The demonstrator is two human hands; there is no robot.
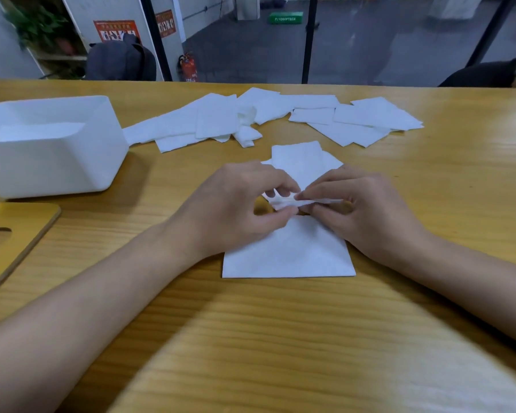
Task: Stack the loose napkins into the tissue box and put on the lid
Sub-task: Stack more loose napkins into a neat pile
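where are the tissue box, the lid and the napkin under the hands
tissue box (42, 171), head view, front wall
lid (27, 222), head view, wooden top face
napkin (289, 254), head view, flat near part

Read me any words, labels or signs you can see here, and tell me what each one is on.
"PLYOSOFTBOX": white letters on the green box on the floor, slightly blurred.
Orange posters: print too blurred to read.
Fire extinguisher: label too small to read.
Tissue box, lid, napkins: no text.
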